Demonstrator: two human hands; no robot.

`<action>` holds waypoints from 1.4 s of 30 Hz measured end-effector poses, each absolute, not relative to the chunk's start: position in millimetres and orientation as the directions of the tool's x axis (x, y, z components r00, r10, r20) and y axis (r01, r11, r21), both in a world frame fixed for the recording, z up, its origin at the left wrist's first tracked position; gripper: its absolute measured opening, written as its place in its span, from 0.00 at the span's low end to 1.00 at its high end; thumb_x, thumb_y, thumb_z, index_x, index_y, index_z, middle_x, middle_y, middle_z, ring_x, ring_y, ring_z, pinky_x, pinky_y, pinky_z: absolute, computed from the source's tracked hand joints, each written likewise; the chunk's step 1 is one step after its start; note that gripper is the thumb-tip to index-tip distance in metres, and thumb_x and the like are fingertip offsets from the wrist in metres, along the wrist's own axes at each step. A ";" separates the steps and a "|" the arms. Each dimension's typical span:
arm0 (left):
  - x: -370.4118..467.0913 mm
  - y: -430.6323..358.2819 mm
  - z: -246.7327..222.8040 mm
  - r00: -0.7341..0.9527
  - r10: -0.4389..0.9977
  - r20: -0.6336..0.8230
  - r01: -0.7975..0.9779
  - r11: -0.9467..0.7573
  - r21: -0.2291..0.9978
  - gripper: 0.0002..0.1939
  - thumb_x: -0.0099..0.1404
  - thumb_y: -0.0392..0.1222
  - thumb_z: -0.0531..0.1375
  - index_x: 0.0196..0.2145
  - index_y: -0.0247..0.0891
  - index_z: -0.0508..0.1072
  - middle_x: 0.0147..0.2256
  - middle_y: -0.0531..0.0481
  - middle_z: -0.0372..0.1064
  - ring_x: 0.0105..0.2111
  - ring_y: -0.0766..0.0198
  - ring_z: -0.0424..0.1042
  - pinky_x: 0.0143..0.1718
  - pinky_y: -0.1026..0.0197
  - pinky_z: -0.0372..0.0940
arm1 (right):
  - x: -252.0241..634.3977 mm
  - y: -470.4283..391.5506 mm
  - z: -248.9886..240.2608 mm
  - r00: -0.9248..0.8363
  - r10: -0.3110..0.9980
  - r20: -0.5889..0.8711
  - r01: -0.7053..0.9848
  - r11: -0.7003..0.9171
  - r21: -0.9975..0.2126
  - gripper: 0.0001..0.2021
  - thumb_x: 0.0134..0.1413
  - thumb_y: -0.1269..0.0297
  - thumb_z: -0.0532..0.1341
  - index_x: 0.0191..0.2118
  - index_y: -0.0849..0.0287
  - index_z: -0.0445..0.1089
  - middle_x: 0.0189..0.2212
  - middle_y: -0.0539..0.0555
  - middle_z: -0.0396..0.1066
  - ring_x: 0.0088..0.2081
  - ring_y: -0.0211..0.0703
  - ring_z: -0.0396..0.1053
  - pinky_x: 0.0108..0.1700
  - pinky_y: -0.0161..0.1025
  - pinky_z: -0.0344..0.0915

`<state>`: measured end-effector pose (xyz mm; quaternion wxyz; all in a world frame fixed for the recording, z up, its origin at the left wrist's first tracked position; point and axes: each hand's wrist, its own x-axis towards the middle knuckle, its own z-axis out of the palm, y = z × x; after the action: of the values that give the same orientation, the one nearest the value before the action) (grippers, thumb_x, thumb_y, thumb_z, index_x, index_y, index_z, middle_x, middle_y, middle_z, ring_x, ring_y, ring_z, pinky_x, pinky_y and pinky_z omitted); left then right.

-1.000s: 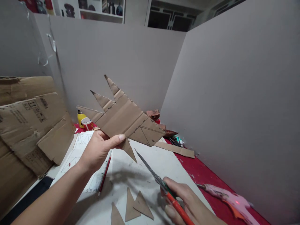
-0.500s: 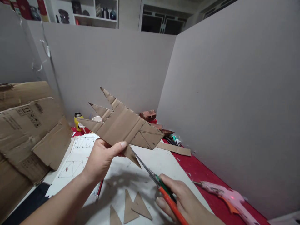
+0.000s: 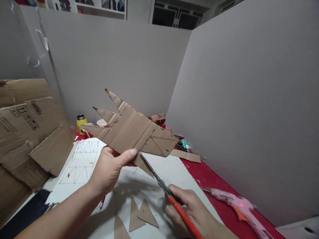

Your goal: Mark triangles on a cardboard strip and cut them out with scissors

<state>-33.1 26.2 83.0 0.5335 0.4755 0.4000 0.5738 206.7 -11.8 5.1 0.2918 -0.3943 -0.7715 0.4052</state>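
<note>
A piece of brown cardboard with pointed spikes on its left and lower edges is held up over the table. My left hand pinches its lower edge, thumb on top. Pencil lines mark triangles on its right end. In my right hand are scissors with orange and green handles; the blade tips meet the cardboard's lower edge just right of my left thumb, beside a downward spike. Below lie several cut cardboard triangles on the white surface.
A pink glue gun lies on the red cloth at right. Paper with drawn triangles is at left, near a big cardboard box. A yellow bottle, white cups and a cardboard strip lie farther back.
The view has tilted slightly downward. The scissor blades look closer together, with their tips at the cardboard edge by the spike. The cardboard's right end has shifted slightly right.
</note>
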 end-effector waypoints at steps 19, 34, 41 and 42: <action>-21.4 13.1 94.2 0.133 0.987 -0.086 -0.632 0.151 0.760 0.24 0.46 0.35 0.77 0.10 0.35 0.65 0.18 0.56 0.66 0.22 0.71 0.68 0.25 0.67 0.73 | 206.0 -13.4 -0.2 -0.534 0.822 0.197 0.350 0.427 -0.834 0.21 0.63 0.43 0.52 0.29 0.54 0.52 0.23 0.44 0.48 0.24 0.37 0.47 0.25 0.35 0.50; -20.9 8.0 93.4 0.180 0.967 -0.180 -0.684 0.254 0.683 0.13 0.44 0.32 0.77 0.18 0.31 0.75 0.21 0.52 0.72 0.22 0.70 0.71 0.26 0.67 0.75 | 207.6 -10.9 -6.9 -0.454 0.814 0.362 0.342 0.535 -0.772 0.19 0.57 0.58 0.64 0.26 0.53 0.51 0.18 0.40 0.45 0.19 0.32 0.43 0.20 0.33 0.44; -18.0 8.5 97.2 0.162 0.959 -0.231 -0.752 0.272 0.600 0.12 0.41 0.26 0.76 0.19 0.30 0.75 0.20 0.51 0.74 0.21 0.67 0.74 0.23 0.67 0.75 | 202.5 -8.7 -3.0 -0.477 0.819 0.320 0.296 0.493 -0.818 0.20 0.56 0.51 0.63 0.25 0.53 0.51 0.19 0.41 0.47 0.21 0.34 0.44 0.20 0.33 0.45; -18.0 8.0 97.6 0.160 0.961 -0.224 -0.757 0.265 0.598 0.14 0.39 0.27 0.77 0.17 0.31 0.74 0.17 0.53 0.71 0.20 0.67 0.73 0.22 0.67 0.75 | 202.0 -9.3 -1.4 -0.500 0.807 0.316 0.271 0.492 -0.827 0.20 0.57 0.49 0.61 0.25 0.53 0.51 0.19 0.41 0.47 0.21 0.34 0.44 0.20 0.33 0.46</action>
<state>-18.0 8.0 97.6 0.7407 0.1767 0.2897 0.5798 202.0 -9.3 -1.4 0.3632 -0.3439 -0.7836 0.3686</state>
